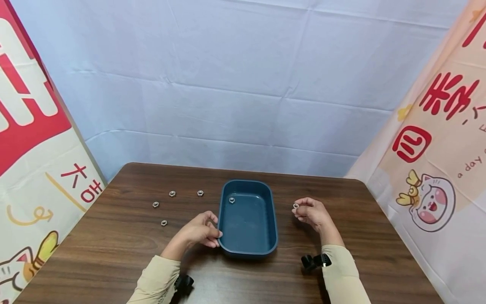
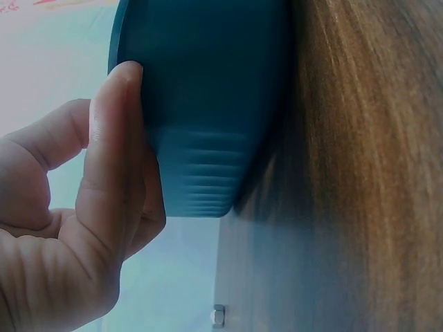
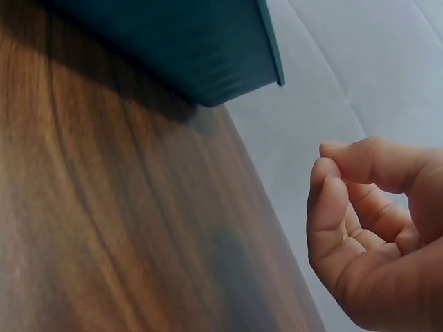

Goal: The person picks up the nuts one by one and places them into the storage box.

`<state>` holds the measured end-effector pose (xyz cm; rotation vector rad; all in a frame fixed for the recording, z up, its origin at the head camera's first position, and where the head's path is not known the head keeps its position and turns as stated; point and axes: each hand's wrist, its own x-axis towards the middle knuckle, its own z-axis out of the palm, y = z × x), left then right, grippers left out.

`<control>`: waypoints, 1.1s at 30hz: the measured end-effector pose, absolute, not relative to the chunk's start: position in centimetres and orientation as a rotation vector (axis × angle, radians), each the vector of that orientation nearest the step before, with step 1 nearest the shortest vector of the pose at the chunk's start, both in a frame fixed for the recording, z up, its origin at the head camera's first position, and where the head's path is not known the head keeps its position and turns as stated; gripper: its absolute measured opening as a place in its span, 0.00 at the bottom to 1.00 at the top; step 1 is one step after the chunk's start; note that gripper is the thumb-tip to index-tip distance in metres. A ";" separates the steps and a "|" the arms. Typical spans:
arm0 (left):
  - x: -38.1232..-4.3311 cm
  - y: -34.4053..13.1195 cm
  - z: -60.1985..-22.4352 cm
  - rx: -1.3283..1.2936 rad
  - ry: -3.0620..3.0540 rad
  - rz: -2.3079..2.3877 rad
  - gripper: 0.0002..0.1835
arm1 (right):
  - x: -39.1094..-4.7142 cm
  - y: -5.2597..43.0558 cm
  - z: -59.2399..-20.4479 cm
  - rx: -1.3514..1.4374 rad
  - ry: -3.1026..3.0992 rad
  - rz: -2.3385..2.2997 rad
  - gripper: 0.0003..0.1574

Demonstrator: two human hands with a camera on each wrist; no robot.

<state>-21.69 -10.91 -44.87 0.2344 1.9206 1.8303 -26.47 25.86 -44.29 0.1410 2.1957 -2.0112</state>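
Note:
A blue rectangular plastic tray (image 1: 248,228) stands on the wooden table, with one metal hex nut (image 1: 232,200) lying inside near its far left corner. My left hand (image 1: 203,230) grips the tray's near left rim, thumb at the edge; the left wrist view shows the fingers against the tray's side wall (image 2: 208,83). To the right of the tray, my right hand (image 1: 313,213) pinches another hex nut (image 1: 295,206) between thumb and fingertips, above the table. In the right wrist view the fingertips (image 3: 329,169) meet, and the nut is hidden there.
Left of the tray, several loose hex nuts lie on the table, among them one nut (image 1: 200,193) near the tray and another nut (image 1: 164,223) closer to the left forearm. A pale cloth (image 1: 228,105) hangs behind the table (image 1: 114,249), with printed banners on both sides.

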 end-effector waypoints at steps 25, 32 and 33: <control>-21.9 -10.9 -45.0 0.261 1.914 1.835 0.20 | -28.3 22.2 -42.3 0.040 2.297 -1.846 0.15; -22.0 -11.0 -45.2 0.259 1.897 1.844 0.20 | -28.8 20.7 -42.1 -0.002 2.298 -1.845 0.13; -22.0 -11.1 -45.3 0.258 1.896 1.844 0.20 | -28.8 20.5 -42.0 -0.008 2.297 -1.840 0.14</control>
